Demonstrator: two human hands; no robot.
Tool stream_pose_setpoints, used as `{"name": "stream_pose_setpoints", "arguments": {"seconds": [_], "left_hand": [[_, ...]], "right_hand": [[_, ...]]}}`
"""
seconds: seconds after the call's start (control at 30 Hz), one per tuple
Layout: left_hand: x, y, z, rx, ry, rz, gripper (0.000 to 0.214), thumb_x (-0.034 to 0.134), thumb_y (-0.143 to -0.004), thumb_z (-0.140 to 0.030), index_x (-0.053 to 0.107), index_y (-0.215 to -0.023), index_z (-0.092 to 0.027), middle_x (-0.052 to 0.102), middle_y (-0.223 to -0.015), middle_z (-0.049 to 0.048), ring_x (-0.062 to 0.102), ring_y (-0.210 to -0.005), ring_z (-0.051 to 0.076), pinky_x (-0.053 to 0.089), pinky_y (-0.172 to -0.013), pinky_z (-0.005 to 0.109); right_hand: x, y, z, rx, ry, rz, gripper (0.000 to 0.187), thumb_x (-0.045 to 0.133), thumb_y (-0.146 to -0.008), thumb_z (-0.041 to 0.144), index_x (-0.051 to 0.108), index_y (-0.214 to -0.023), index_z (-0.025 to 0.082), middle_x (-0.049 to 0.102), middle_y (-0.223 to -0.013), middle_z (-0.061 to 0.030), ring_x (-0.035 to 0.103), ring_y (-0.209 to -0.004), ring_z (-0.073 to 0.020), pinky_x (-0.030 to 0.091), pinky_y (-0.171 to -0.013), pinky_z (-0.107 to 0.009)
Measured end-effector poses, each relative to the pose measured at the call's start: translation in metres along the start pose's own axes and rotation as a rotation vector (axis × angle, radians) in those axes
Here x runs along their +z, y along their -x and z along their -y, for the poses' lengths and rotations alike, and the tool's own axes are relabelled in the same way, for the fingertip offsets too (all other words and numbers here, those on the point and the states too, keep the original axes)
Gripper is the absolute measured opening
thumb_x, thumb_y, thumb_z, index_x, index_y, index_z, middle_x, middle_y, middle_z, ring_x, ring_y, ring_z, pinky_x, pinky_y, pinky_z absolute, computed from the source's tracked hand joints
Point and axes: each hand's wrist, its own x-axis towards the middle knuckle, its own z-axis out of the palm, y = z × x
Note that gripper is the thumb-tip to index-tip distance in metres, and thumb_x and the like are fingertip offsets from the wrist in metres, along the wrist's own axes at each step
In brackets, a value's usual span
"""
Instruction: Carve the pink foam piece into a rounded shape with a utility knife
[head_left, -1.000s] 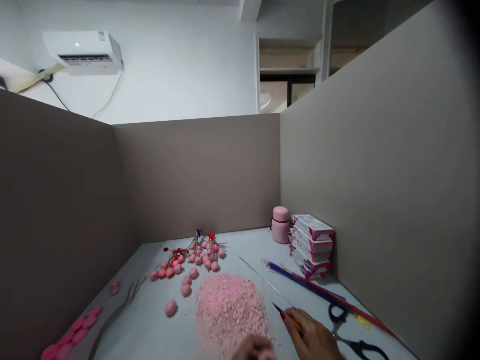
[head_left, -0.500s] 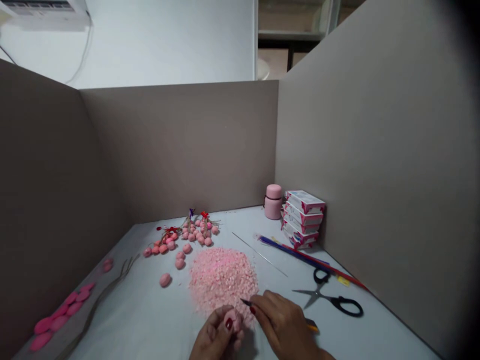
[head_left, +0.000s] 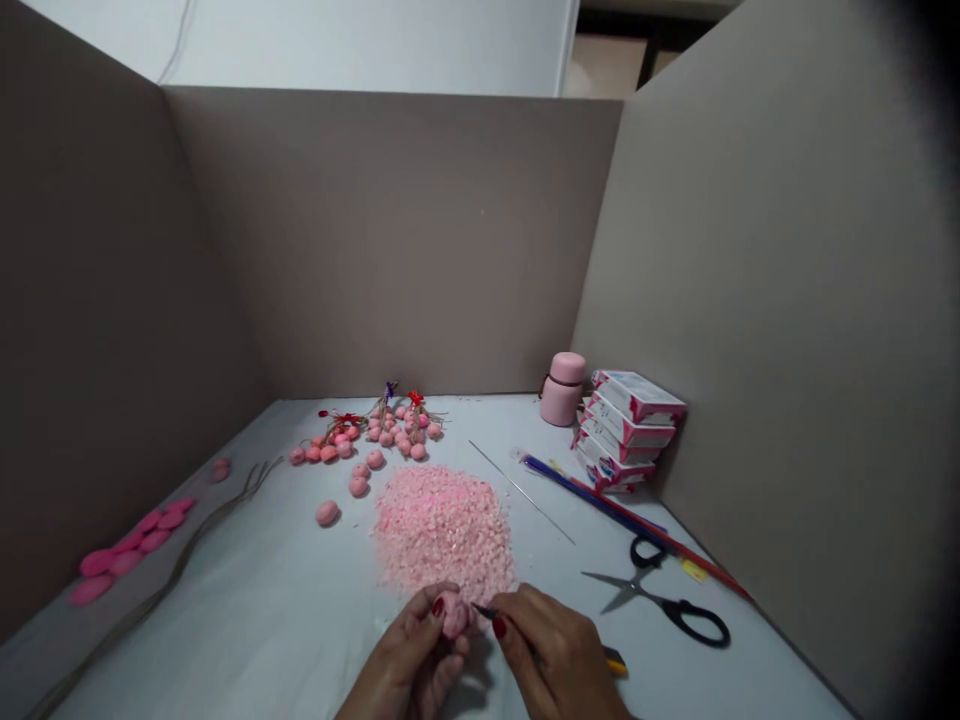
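Observation:
Low in the view, my left hand (head_left: 409, 660) is closed round a small pink ball (head_left: 454, 615), pinched between thumb and fingers. My right hand (head_left: 559, 655) grips a thin pointed tool (head_left: 487, 611) with a yellow end, its dark tip touching the ball. Both hands sit just in front of a heap of pink crumbs (head_left: 442, 525) on the pale table (head_left: 262, 620).
Loose pink balls and tied bunches (head_left: 375, 435) lie at the back. Pink flat pieces (head_left: 127, 550) and brown stems (head_left: 180, 560) lie left. A thin wire (head_left: 521, 490), coloured sticks (head_left: 600, 505), scissors (head_left: 664, 600), stacked boxes (head_left: 630, 430) and a pink jar (head_left: 564, 388) are right. Grey partitions enclose the table.
The view has tilted down, bringing both hands fully into sight. My left hand has come up with the pink ball, and the tool tip in my right hand has met it.

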Motion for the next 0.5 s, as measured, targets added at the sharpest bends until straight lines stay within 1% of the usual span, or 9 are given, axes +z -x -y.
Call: {"name": "stream_pose_setpoints", "arguments": {"seconds": [0.07, 0.17, 0.33, 0.43, 0.5], "left_hand": [[0.001, 0.000, -0.001, -0.005, 0.011, -0.010, 0.022, 0.082, -0.066, -0.021, 0.074, -0.086, -0.016, 0.067, -0.067, -0.0018, 0.064, -0.062, 0.007, 0.047, -0.055, 0.013], [0.000, -0.001, 0.000, -0.021, 0.004, -0.027, 0.029, 0.083, -0.065, -0.022, 0.074, -0.093, -0.018, 0.069, -0.071, -0.0001, 0.066, -0.065, 0.008, 0.047, -0.057, 0.014], [-0.004, -0.008, 0.008, 0.026, -0.031, 0.058, 0.025, 0.084, -0.064, -0.025, 0.075, -0.086, -0.016, 0.072, -0.071, 0.0007, 0.064, -0.061, 0.008, 0.044, -0.055, 0.015], [-0.005, -0.010, 0.010, 0.018, -0.067, 0.042, 0.031, 0.085, -0.061, -0.025, 0.077, -0.091, -0.018, 0.075, -0.071, 0.0018, 0.064, -0.061, 0.008, 0.043, -0.055, 0.016], [-0.004, -0.009, 0.009, 0.003, -0.093, 0.030, 0.033, 0.086, -0.061, -0.025, 0.077, -0.092, -0.018, 0.073, -0.066, 0.0006, 0.062, -0.057, 0.007, 0.042, -0.052, 0.016]], "right_hand": [[0.000, 0.000, 0.001, -0.019, 0.004, 0.019, 0.025, 0.036, -0.097, 0.023, 0.060, -0.092, 0.022, 0.063, -0.076, -0.0028, 0.061, -0.069, -0.0166, 0.041, -0.061, -0.024], [0.001, 0.000, 0.002, -0.034, 0.037, 0.037, 0.023, 0.039, -0.096, 0.023, 0.061, -0.090, 0.022, 0.062, -0.073, -0.0024, 0.060, -0.065, -0.0166, 0.040, -0.058, -0.024], [0.004, 0.001, -0.001, -0.053, 0.081, 0.024, 0.027, 0.037, -0.097, 0.026, 0.062, -0.088, 0.022, 0.061, -0.070, -0.0023, 0.060, -0.064, -0.0167, 0.039, -0.057, -0.024], [0.006, 0.001, -0.004, -0.077, 0.105, 0.013, 0.031, 0.034, -0.100, 0.030, 0.062, -0.090, 0.022, 0.062, -0.070, -0.0021, 0.061, -0.063, -0.0163, 0.039, -0.056, -0.024], [0.008, 0.001, -0.005, -0.081, 0.118, 0.002, 0.035, 0.032, -0.101, 0.034, 0.062, -0.090, 0.022, 0.063, -0.069, -0.0021, 0.062, -0.062, -0.0163, 0.040, -0.055, -0.024]]}}
